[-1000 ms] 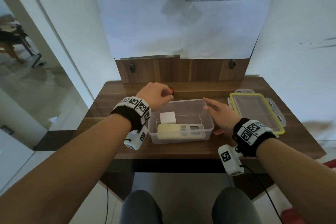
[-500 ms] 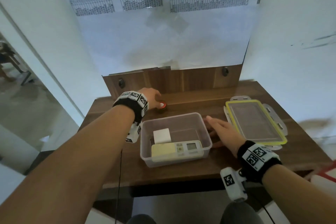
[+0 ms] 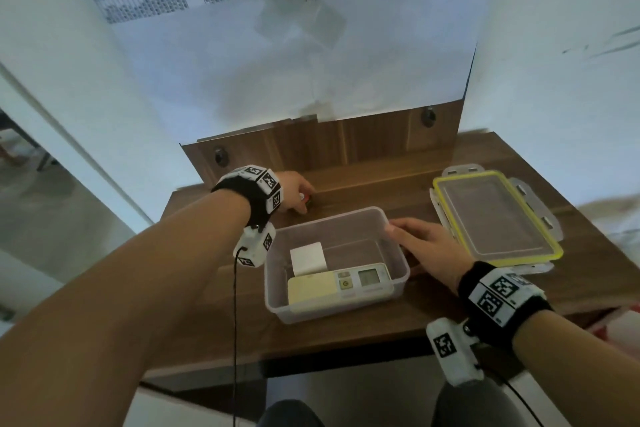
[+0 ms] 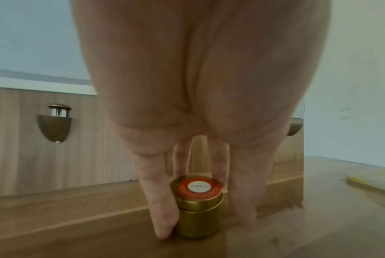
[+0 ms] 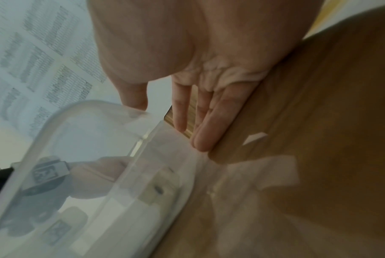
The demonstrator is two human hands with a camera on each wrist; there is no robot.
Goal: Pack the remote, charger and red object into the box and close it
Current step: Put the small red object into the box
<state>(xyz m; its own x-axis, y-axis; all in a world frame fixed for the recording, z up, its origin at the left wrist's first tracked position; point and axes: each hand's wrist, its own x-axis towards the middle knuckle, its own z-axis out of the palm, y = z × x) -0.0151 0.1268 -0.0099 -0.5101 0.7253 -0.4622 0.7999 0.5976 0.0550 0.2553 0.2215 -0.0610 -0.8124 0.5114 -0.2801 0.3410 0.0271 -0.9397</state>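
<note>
Left hand (image 3: 294, 189) fingers (image 4: 162, 207) pinching red-capped tin (image 4: 199, 206) on surface (image 3: 346, 329), likely for lifting. Right hand (image 3: 429, 253) fingers straight, together, steadying box (image 3: 398, 246). Remote (image 3: 341, 286), charger (image 3: 308, 258) inside.

A gold tin (image 4: 199, 215) carries an orange-red lid with a white centre. The box (image 3: 398, 255) is clear, the charger (image 3: 308, 258) white, the remote (image 3: 341, 286) cream. The lid (image 3: 554, 248) has a yellow rim. The counter (image 3: 346, 336) is brown woodgrain; the wristbands (image 3: 502, 298) are black with black-and-white square markers.
</note>
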